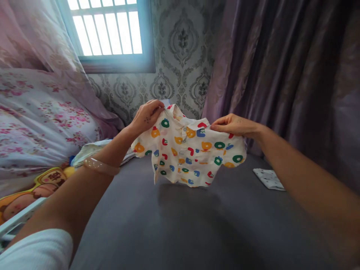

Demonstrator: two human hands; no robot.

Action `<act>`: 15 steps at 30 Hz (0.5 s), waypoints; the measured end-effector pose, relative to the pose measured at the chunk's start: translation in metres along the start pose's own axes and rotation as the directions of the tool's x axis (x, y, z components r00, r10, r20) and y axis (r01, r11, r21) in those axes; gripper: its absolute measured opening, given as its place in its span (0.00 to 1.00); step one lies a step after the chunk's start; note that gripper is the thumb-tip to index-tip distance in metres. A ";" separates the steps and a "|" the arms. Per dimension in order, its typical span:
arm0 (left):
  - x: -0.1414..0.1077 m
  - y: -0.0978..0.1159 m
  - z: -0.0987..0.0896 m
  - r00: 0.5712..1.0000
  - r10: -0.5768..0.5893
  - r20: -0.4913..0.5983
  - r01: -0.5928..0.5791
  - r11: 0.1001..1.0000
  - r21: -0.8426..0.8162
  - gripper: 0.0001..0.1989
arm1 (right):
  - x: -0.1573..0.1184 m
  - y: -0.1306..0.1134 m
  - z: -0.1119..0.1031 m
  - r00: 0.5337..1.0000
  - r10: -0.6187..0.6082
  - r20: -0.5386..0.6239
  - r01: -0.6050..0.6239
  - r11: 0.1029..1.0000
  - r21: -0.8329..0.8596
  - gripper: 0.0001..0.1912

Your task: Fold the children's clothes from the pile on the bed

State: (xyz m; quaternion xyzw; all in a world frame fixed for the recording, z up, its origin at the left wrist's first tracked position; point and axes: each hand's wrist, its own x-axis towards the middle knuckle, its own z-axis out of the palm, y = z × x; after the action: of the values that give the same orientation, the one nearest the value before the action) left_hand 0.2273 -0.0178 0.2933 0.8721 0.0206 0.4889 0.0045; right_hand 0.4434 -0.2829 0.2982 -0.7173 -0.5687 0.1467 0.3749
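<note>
A small white shirt with a collar, short sleeves and a colourful print hangs upright above a grey surface. My left hand pinches it at the shoulder near the collar, on the left of the view. At the other shoulder, my right hand grips the fabric between thumb and fingers. The shirt's lower hem hangs just over the grey surface, where a shadow falls beneath it.
A folded white cloth lies at the right. Pale folded fabric sits at the back left, near a yellow cartoon cushion and a white rail. Purple curtains and a patterned wall stand behind.
</note>
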 end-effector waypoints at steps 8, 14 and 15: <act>-0.003 0.001 -0.002 0.982 -0.131 0.132 0.157 0.966 -0.207 0.12 | -0.001 0.003 0.002 0.992 -0.040 -0.124 0.051 0.995 0.088 0.20; -0.002 -0.003 -0.003 0.949 -0.198 0.244 0.283 0.877 -0.389 0.14 | -0.001 -0.001 0.000 0.987 -0.015 -0.162 0.036 0.990 0.133 0.21; -0.001 -0.001 -0.005 0.946 -0.220 0.236 0.303 0.859 -0.412 0.14 | -0.002 -0.004 -0.003 0.983 -0.025 -0.182 0.049 0.991 0.128 0.20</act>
State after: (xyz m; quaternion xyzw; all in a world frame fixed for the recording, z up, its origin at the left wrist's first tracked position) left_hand 0.2225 -0.0168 0.2946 0.8776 0.0270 0.3942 0.2714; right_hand 0.4412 -0.2855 0.3026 -0.6906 -0.5346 0.1116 0.4741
